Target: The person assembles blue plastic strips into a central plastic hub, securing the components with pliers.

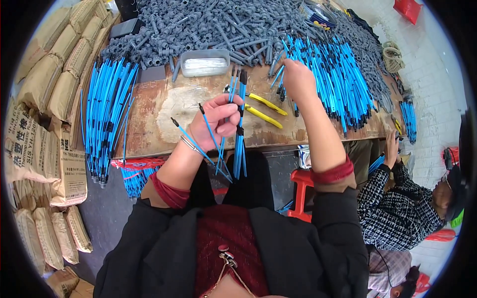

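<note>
My left hand is closed around several thin blue rods with black fittings at their ends. Most of them hang steeply past the table's front edge; a couple slant out beside my wrist. My right hand is at the left side of a big heap of similar blue rods. Its fingers are pinched at the end of a blue rod, partly hidden by the hand. Between my hands, yellow-handled pliers lie on the wooden table.
Grey plastic fittings are piled across the back. A clear tub holds thin white strips. More blue rods lie at the left edge, near stacked brown sacks. A red stool and a co-worker are on the right.
</note>
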`<move>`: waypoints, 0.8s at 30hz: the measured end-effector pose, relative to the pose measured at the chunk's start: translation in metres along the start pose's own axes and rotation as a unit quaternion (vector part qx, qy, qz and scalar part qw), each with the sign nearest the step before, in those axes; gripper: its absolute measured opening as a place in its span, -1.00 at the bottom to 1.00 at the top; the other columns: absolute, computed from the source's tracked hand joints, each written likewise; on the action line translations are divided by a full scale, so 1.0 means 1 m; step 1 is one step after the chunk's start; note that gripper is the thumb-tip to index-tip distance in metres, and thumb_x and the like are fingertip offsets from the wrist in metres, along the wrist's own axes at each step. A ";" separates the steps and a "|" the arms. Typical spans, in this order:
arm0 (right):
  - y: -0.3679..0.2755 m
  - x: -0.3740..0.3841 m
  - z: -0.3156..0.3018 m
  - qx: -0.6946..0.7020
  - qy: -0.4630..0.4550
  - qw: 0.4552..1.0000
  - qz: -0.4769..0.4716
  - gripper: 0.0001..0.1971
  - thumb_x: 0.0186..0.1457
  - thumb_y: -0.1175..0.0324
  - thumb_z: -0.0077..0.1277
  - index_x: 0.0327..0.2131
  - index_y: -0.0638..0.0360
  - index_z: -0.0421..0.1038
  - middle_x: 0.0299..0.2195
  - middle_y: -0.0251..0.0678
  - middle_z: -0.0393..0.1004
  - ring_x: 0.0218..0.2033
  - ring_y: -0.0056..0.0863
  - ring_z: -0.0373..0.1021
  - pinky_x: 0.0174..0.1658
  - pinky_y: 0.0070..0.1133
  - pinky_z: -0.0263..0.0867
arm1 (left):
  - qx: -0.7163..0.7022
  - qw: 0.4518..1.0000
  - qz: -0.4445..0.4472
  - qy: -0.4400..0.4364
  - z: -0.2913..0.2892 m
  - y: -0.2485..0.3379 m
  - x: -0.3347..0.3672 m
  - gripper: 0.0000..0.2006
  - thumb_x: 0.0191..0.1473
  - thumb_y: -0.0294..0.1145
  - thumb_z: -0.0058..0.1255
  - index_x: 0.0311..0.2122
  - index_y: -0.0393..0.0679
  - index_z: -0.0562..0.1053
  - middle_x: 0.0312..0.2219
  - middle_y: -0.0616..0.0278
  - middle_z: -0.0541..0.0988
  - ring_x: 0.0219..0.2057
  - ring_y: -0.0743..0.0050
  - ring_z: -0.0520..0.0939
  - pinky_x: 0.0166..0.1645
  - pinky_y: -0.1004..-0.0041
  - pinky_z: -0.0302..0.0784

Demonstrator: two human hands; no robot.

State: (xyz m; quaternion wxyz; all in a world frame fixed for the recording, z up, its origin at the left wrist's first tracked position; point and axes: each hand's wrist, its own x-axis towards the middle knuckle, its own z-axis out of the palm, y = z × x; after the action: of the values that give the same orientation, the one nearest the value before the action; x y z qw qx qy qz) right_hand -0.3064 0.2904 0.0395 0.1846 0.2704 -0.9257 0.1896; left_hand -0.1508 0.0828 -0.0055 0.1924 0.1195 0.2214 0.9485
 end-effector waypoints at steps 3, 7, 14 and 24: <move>0.009 0.017 0.008 -0.256 -0.095 0.960 0.056 -0.81 0.01 0.42 -0.17 -0.31 0.25 0.39 -0.33 -0.04 0.48 -0.36 -0.12 0.44 -0.34 -0.34 0.38 | 0.011 0.999 0.001 0.030 0.002 -0.002 -0.005 -0.86 0.07 -0.46 -0.10 -0.23 -0.13 0.42 -0.50 0.18 0.55 -0.71 0.63 0.38 -0.63 0.64 0.27; 0.047 0.015 0.014 -0.256 -0.126 0.940 0.185 -0.84 -0.01 0.43 -0.18 -0.37 0.23 0.37 -0.35 -0.01 0.47 -0.35 -0.06 0.43 -0.29 -0.30 0.37 | 0.025 0.990 0.059 0.128 0.021 -0.017 -0.002 -0.85 0.09 -0.46 -0.11 -0.22 -0.14 0.42 -0.49 0.15 0.56 -0.75 0.70 0.27 -0.65 0.66 0.16; 0.051 0.005 -0.002 -0.197 -0.116 0.966 0.121 -0.77 0.00 0.37 -0.19 -0.32 0.24 0.42 -0.28 -0.08 0.48 -0.27 -0.14 0.44 -0.23 -0.33 0.38 | -0.018 0.999 0.043 0.020 -0.008 -0.008 -0.007 -0.85 0.10 -0.44 -0.11 -0.21 -0.14 0.42 -0.44 0.10 0.56 -0.63 0.59 0.43 -0.53 0.62 0.29; 0.029 0.021 -0.003 -0.227 -0.222 0.927 0.200 -0.74 -0.02 0.27 -0.12 -0.34 0.27 0.39 -0.26 -0.06 0.47 -0.22 -0.09 0.41 -0.16 -0.31 0.34 | 0.063 0.991 0.087 0.085 -0.004 -0.022 -0.014 -0.86 0.08 -0.43 -0.10 -0.23 -0.15 0.42 -0.43 0.11 0.57 -0.47 0.39 0.58 -0.36 0.47 0.47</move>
State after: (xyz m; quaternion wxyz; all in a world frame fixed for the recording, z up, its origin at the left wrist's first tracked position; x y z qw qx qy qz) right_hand -0.3388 0.3047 0.0442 -0.0108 0.0656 -0.9962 -0.0571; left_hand -0.1331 0.0935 -0.0212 0.0818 0.0695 0.2848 0.9526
